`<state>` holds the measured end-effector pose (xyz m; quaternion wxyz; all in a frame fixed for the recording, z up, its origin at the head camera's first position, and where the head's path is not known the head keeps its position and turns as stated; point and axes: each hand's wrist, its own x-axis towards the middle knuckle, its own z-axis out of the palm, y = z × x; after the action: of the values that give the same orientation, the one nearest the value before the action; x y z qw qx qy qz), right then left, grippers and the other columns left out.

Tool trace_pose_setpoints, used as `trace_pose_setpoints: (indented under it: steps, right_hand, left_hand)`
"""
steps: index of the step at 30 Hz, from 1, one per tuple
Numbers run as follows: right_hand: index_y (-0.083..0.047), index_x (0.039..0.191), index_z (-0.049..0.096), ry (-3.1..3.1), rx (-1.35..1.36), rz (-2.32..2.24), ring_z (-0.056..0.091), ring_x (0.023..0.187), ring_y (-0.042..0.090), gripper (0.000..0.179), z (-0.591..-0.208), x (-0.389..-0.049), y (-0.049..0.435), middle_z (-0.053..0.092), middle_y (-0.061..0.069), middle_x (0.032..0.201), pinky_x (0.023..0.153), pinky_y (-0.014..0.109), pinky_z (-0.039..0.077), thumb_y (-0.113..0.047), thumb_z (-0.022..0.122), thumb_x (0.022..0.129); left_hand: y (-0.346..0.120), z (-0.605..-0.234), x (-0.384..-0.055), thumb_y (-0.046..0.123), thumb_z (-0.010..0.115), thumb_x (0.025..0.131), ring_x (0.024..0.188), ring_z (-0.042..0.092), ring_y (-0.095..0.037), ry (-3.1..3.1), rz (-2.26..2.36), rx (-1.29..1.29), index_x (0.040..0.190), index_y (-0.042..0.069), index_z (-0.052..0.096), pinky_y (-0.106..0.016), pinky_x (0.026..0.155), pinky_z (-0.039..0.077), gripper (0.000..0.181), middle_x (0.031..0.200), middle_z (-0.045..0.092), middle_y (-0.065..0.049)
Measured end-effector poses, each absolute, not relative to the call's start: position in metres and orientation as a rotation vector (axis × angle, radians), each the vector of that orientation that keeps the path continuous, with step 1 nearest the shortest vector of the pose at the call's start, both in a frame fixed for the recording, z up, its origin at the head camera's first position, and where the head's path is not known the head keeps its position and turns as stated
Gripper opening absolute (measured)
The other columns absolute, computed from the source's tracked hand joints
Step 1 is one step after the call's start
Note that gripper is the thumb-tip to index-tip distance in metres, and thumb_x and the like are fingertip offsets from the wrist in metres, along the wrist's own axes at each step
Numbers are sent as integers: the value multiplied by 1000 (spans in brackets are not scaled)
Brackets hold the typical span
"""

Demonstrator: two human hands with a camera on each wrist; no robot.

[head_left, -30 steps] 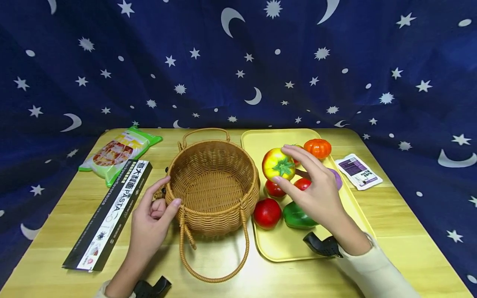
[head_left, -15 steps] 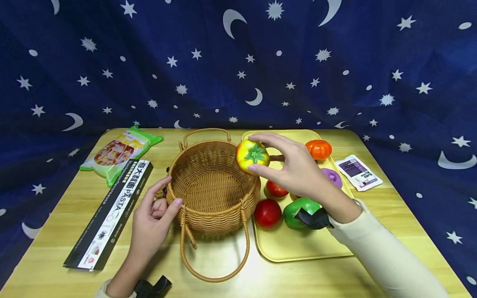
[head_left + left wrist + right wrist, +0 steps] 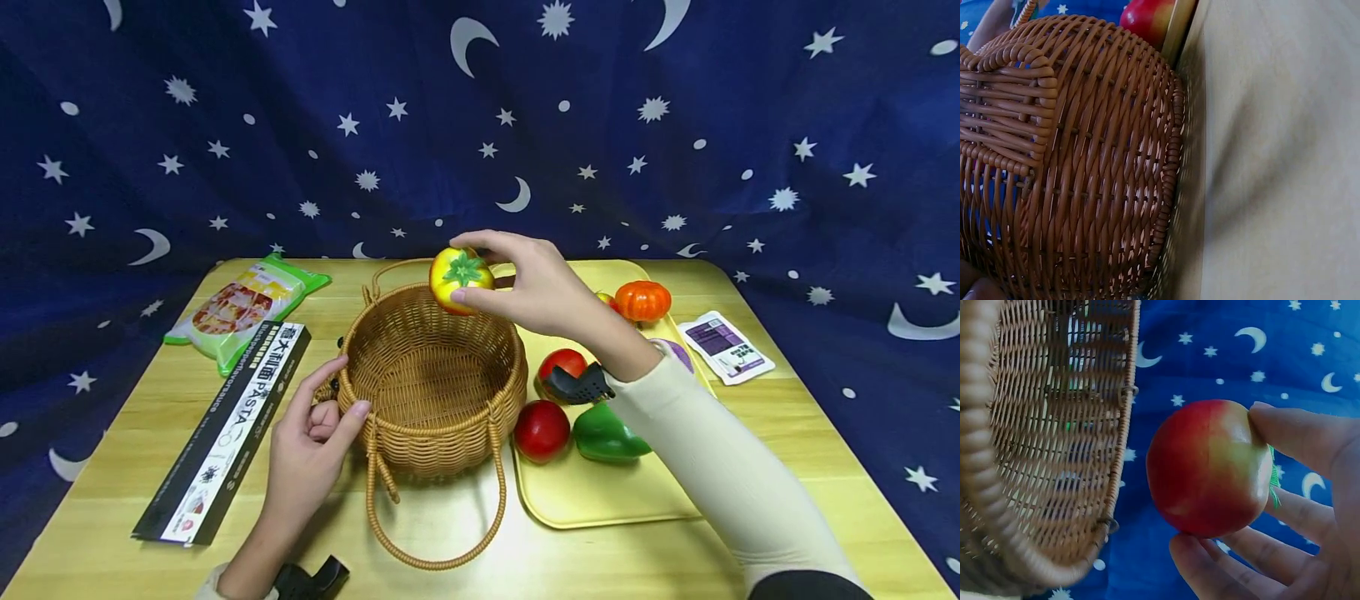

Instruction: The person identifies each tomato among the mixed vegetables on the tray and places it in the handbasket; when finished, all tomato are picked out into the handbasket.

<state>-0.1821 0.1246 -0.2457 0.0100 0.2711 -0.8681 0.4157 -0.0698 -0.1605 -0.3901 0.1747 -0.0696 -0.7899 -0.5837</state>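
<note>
My right hand (image 3: 528, 283) pinches a red-and-yellow toy tomato (image 3: 459, 279) with a green leafy top, over the far right rim of the wicker basket (image 3: 427, 446). In the right wrist view, thumb and fingers hold the tomato (image 3: 1207, 469) at its sides, beside and apart from the basket (image 3: 1063, 425). At the near left, my left hand (image 3: 311, 450) grips the basket's rim between thumb and forefinger. Nothing shows inside the basket. The left wrist view has the basket's woven side (image 3: 1104, 156) close up, with only a bit of the hand in the lower left corner.
Right of the basket, a yellow tray (image 3: 600, 496) bears red round fruits (image 3: 542, 431), a green pepper (image 3: 609, 435), an orange pumpkin (image 3: 642, 301) and a purple item. A white packet (image 3: 726, 347) lies farther right. Leftward are a pasta box (image 3: 225, 433) and a green food bag (image 3: 243, 308).
My right hand has carried the tomato leftward and up, from above the tray to over the basket's far right rim. The left hand stays on the basket.
</note>
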Motion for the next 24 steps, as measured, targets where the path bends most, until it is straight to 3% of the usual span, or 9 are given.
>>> trace_pose_setpoints:
  steps: [6,13,24]
  right_hand:
    - [-17,137,64,-2801,948,1206,64,111,15,54,-251,-202,101,64,-4,123,84,25,56,-32,83,88]
    - [-20,138,64,-2890,1032,1085,66,111,21,56,-262,-212,83,65,-2,127,92,31,51,-40,81,88]
    - [-20,138,64,-2914,1169,1098,67,102,16,55,-272,-219,76,65,-1,126,90,32,51,-35,82,89]
  left_hand:
    - [-160,-391,-69,-2,78,88,50,27,-9,-2235,-1648,-195,147,19,56,-29,48,30,66,57,28,3]
    - [-160,-389,-69,-1,78,88,50,27,-8,-2248,-1636,-193,146,19,56,-29,47,28,65,58,28,2]
    - [-159,-390,-70,-3,78,87,50,27,-8,-2253,-1633,-183,146,18,57,-28,46,27,65,59,28,2]
